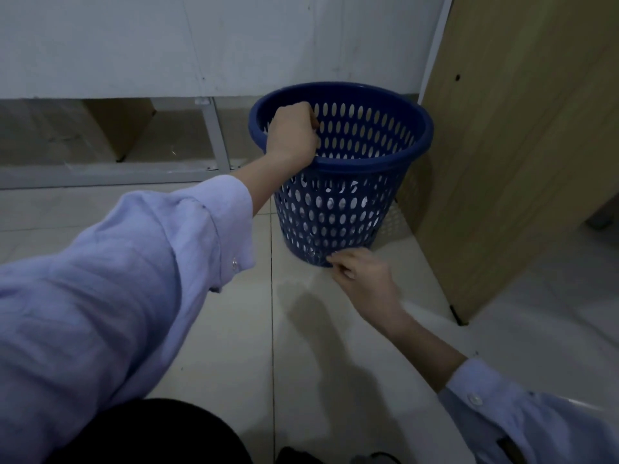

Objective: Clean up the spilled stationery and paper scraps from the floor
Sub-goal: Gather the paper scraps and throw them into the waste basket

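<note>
A blue perforated plastic waste basket [375, 155] stands on the tiled floor, tilted slightly toward the wall. My left hand [293, 133] reaches over the near-left rim with its fingers curled into a fist; whether it holds anything is hidden. White paper scraps [330, 204] show through the basket's holes. My right hand [363, 277] is low at the basket's base, fingers bent and touching the bottom edge. No loose stationery is visible on the floor.
A wooden panel [522, 162] stands upright right of the basket, nearly touching it. A white wall and a grey metal frame [214, 135] run behind. A cardboard box [124, 125] sits under the frame. Pale floor tiles [234, 346] lie in front.
</note>
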Demonstrator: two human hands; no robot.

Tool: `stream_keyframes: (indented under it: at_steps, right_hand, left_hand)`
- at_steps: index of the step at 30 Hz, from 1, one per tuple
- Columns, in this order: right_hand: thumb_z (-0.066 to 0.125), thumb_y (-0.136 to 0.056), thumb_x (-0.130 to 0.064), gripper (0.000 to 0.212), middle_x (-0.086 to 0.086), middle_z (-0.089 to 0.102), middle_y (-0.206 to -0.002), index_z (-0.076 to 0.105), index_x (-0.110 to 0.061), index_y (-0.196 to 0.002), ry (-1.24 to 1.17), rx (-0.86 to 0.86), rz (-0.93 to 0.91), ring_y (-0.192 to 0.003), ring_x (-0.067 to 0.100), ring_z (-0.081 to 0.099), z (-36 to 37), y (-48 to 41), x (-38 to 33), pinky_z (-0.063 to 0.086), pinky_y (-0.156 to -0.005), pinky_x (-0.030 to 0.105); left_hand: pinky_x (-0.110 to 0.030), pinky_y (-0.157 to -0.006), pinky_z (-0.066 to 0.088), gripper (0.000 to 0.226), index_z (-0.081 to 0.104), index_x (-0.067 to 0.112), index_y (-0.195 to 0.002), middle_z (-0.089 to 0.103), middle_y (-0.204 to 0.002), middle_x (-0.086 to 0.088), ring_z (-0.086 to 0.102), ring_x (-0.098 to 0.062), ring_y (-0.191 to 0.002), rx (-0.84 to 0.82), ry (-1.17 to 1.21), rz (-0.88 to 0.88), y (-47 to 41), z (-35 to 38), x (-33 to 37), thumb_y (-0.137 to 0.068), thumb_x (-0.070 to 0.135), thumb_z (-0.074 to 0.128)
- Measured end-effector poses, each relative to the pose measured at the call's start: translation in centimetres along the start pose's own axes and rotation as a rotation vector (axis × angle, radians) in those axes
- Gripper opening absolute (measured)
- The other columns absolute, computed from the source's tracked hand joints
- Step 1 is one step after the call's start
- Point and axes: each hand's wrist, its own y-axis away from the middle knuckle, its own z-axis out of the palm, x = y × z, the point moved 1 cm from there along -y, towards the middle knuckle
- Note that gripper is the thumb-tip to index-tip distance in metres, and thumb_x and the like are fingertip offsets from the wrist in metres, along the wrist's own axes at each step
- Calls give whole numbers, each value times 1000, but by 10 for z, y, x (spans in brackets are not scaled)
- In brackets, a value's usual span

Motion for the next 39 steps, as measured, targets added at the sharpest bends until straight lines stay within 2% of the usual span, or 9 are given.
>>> stream_keyframes:
  at_steps: [7, 14, 18, 22, 26, 28, 30, 34, 39]
  right_hand:
    - [66, -86, -4, 17, 8, 73, -99, 73, -3, -101, 16, 488, -99, -91, 18, 68, -73, -86, -17, 54, -85, 28]
    - [49, -99, -15, 29, 12, 70, -110, 66, -2, -117, 131, 177, 36, -100, 22, 64, -81, -144, 0, 41, -90, 20]
    - [34, -103, -29, 44, 1, 57, -66, 58, -13, -70, 140, 39, 55, -64, 16, 54, -74, -148, -3, 48, -70, 35]
    - [28, -104, -33, 47, -6, 48, -58, 46, -22, -62, 244, -4, 19, -67, 19, 57, -68, -143, -11, 45, -96, 46]
    - [18, -104, -39, 46, -2, 62, -76, 46, -29, -68, 279, -48, 108, -100, 26, 61, -67, -145, -13, 22, -114, 52]
    - [14, -102, -44, 51, 2, 67, -108, 60, -24, -96, 236, -94, 185, -121, 28, 52, -70, -148, -15, 10, -115, 60]
    - [15, -102, -46, 53, 1, 55, -136, 53, -22, -131, 187, -119, 243, -136, 28, 37, -72, -153, -19, -2, -115, 62]
    - [17, -102, -48, 54, 4, 32, -155, 39, -22, -144, 149, -92, 259, -146, 28, 17, -70, -164, -37, -10, -111, 62]
    - [19, -102, -46, 53, 8, 26, -157, 38, -21, -145, 176, -115, 221, -146, 31, 13, -63, -177, -81, -8, -112, 62]
  left_hand:
    - [-40, -83, 51, 19, 62, 4, -98, 67, -100, -13, 60, -26, -92, 10, 31, 8, 4, -1, 0, -87, -1, 48]
    - [-41, -83, 51, 18, 62, 2, -99, 66, -102, -15, 61, -27, -94, -15, 35, 15, 6, -3, 0, -89, -1, 47]
    - [-39, -81, 50, 18, 61, 3, -97, 66, -100, -14, 61, -27, -92, -6, 41, 22, 7, -5, 1, -88, -2, 46]
    - [-34, -74, 49, 15, 60, 5, -95, 65, -95, -11, 61, -25, -87, -1, 15, 36, 7, -6, 3, -90, 2, 46]
    - [-33, -68, 43, 14, 56, 6, -98, 59, -101, -9, 57, -25, -89, 92, -80, 66, 12, -17, 1, -93, 17, 49]
    - [-35, -75, 43, 20, 55, 7, -105, 57, -110, -11, 55, -27, -99, 133, -138, 109, 15, -25, -2, -92, 20, 48]
    - [-37, -82, 43, 27, 55, 7, -112, 55, -117, -11, 51, -27, -107, 168, -188, 136, 19, -37, -9, -91, 23, 47]
    - [-38, -102, 36, 37, 52, 7, -121, 48, -133, -10, 40, -25, -127, 214, -253, 151, 27, -66, -27, -89, 26, 49]
    - [-41, -112, 25, 48, 45, 7, -130, 33, -148, -11, 24, -27, -141, 215, -387, 124, 44, -107, -56, -89, 31, 52]
